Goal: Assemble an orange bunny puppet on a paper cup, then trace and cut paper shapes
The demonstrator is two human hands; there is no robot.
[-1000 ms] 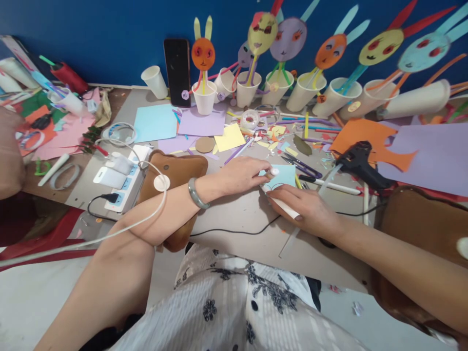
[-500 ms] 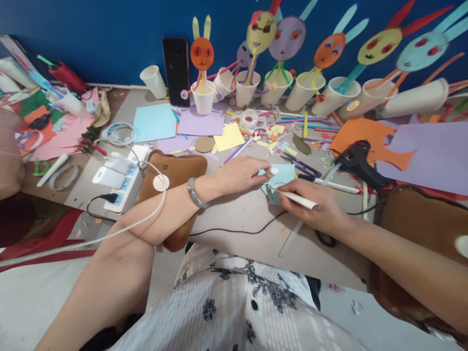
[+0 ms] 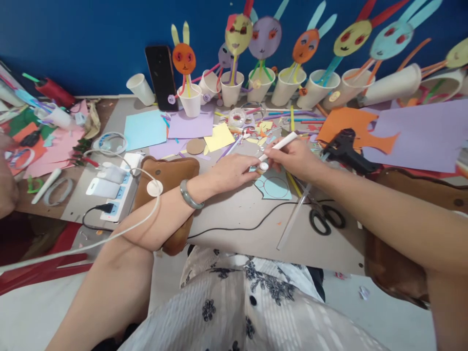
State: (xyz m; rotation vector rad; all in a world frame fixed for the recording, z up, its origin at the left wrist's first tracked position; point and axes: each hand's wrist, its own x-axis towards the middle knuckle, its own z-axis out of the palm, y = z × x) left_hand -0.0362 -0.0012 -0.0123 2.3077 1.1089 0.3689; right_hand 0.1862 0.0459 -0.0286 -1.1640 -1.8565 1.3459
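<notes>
A cluttered grey surface meets a blue wall. At centre, light-blue paper shows outlined circles; the left hand pinches a small white-topped piece, the right grips a white pen.

The one camera sits on the person's head, looking forward and steeply down over the lap at the tabletop. It is close enough that both forearms run in from the lower edges, while the blue wall closes off the top. No second view shares the scene.
</notes>
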